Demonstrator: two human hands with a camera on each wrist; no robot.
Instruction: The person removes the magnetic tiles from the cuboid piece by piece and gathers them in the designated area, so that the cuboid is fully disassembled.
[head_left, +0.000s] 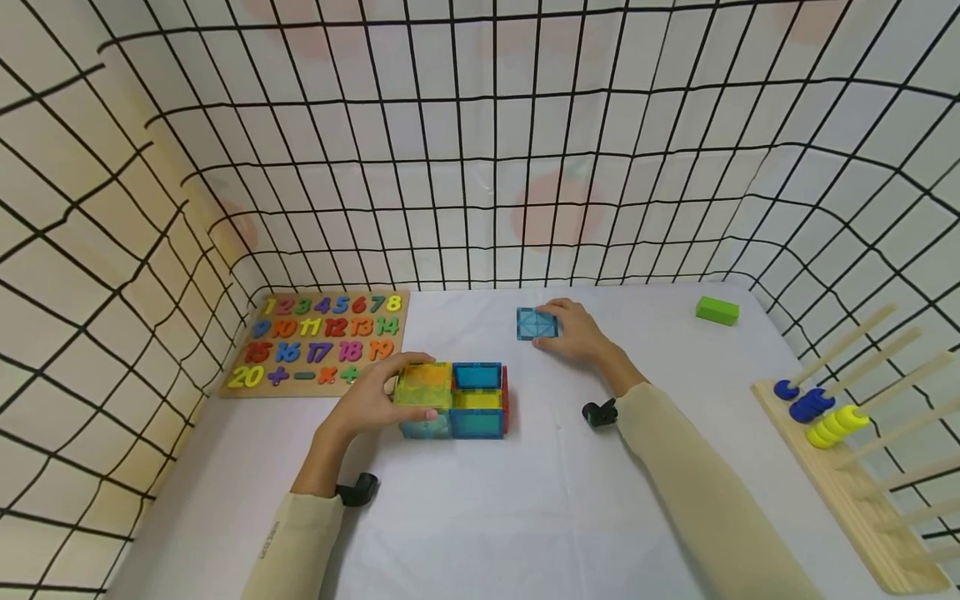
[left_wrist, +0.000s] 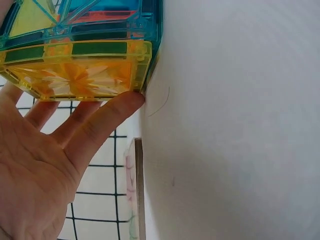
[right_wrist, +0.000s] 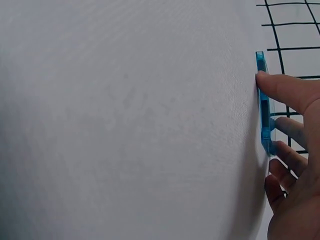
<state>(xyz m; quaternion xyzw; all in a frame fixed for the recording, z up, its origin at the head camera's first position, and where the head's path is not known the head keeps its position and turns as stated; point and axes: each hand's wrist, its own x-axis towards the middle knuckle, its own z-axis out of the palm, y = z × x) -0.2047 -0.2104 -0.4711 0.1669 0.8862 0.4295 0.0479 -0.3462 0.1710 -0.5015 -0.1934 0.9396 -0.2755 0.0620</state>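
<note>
1. Blue translucent magnetic tile (head_left: 531, 323): just above centre-right of the head frame, held by the right hand (head_left: 577, 335). Thumb on the near edge, fingertips at the far side, so pinched. The right wrist view shows it edge-on at the right of the frame. Can't tell if it touches the cloth.
2. Magnetic-tile box (head_left: 477, 425): just below centre of the head frame. Blue walls on the right half with open top, yellow tile showing inside, red tile (head_left: 506, 402) on the right end, yellow-topped left part.
3. Left hand (head_left: 371, 398): gripping the box's left end, thumb on the near side, fingers along the far side. Left wrist view: palm faces an orange-and-yellow end tile (left_wrist: 77, 75).
4. Wooden number board (head_left: 300, 392): left of the head frame, coloured numerals plus operator signs, just beyond the left hand.
5. Green block (head_left: 717, 311): right of centre, well apart from both hands.
6. Wooden peg counter (head_left: 825, 471): lower right, with blue and yellow beads (head_left: 836, 427) on its pegs.
7. White cloth (head_left: 525, 517) underneath; black wire grid (head_left: 494, 160) across the back and sides.
</note>
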